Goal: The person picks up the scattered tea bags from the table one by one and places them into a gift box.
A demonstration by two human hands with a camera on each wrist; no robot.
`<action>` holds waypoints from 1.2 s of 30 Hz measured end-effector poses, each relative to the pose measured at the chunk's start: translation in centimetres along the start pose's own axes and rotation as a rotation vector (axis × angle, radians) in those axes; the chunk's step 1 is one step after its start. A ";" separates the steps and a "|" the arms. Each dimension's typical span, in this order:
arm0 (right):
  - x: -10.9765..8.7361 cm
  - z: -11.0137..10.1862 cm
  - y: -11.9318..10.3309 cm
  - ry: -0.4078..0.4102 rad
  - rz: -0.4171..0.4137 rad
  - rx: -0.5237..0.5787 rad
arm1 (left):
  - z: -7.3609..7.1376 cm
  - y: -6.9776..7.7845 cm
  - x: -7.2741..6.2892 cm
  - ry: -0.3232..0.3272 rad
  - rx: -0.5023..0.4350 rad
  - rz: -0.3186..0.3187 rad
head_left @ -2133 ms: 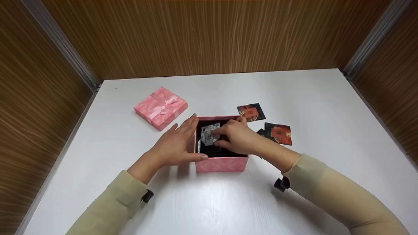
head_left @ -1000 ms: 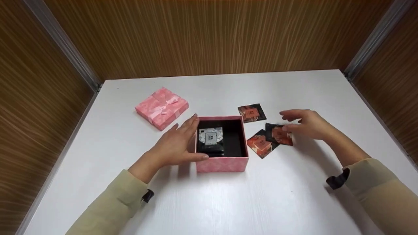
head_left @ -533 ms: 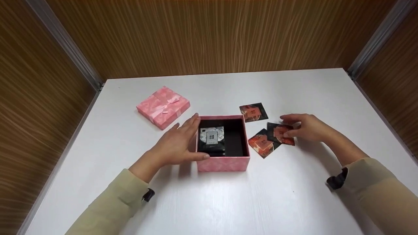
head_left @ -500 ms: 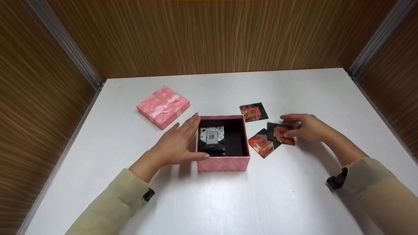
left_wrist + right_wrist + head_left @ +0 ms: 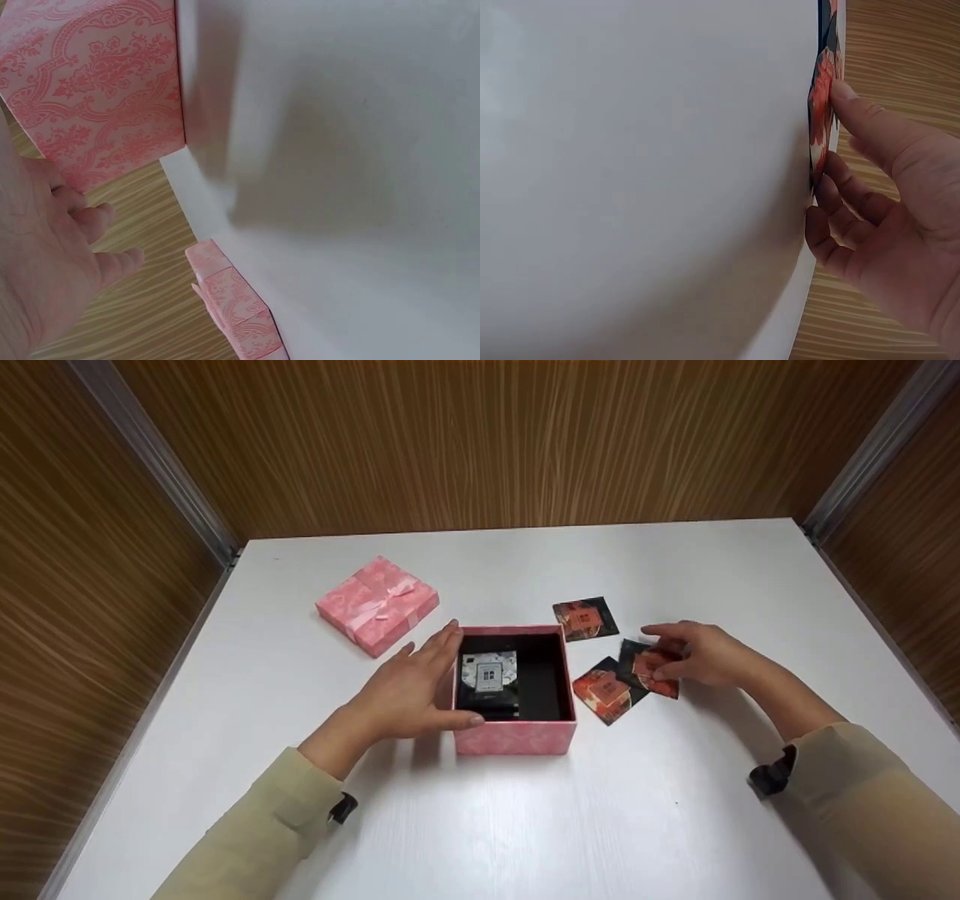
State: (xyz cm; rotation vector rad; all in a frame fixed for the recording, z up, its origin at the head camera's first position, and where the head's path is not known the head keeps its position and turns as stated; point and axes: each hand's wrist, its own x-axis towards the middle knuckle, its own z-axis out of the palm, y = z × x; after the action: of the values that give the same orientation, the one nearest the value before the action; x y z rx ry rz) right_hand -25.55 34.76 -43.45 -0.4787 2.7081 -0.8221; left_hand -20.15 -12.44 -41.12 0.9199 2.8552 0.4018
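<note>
A pink patterned box (image 5: 514,738) stands lidless at the table's middle, with black-and-white square sachets (image 5: 489,679) lying in its left half. My left hand (image 5: 401,690) rests along the box's left side, fingers extended to the far corner and thumb laid over the front rim. To the right, my right hand (image 5: 709,656) pinches the near edge of a red-and-black sachet (image 5: 645,664); in the right wrist view its thumb lies on that sachet (image 5: 820,112). This sachet overlaps a second red sachet (image 5: 604,691). A third red sachet (image 5: 585,618) lies behind, close to the box's far right corner.
A pink lid (image 5: 377,606) with a ribbon bow lies behind and left of the box. Wood-patterned panels (image 5: 480,442) enclose the white table (image 5: 517,817) at the back and sides.
My right hand came out of the box, moved right to the sachets and took hold of the red-and-black one. That sachet has turned slightly. My left hand has stayed at the box.
</note>
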 end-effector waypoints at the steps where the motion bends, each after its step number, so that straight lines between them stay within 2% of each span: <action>1: 0.1 0.0 0.1 0.002 0.002 -0.003 | 0.0 0.0 0.0 0.000 -0.002 -0.001; 9: -0.1 -0.2 0.9 0.064 0.065 0.004 | 0.1 -0.1 0.0 0.001 -0.004 0.000; 17: -0.8 -0.8 1.0 0.128 0.052 0.069 | 0.0 -0.1 -0.1 0.009 -0.012 -0.002; 20: -1.0 -0.7 0.9 0.104 0.060 0.066 | 0.1 -0.1 -0.1 0.012 -0.007 0.003; 27: -1.0 -0.1 0.2 0.005 0.058 -0.023 | 0.1 -0.1 0.0 0.020 -0.009 0.010; 33: -0.6 0.5 -0.5 -0.014 0.047 -0.079 | 0.1 -0.1 0.0 0.015 -0.013 0.005; 36: -0.5 0.7 -0.5 -0.021 0.048 -0.072 | 0.1 -0.1 0.0 0.012 -0.017 0.003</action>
State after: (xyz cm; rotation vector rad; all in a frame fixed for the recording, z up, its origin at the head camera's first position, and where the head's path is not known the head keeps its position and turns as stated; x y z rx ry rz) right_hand -24.74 34.19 -43.64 -0.4340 2.7260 -0.7051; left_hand -20.14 -12.48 -41.25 0.9227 2.8568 0.4325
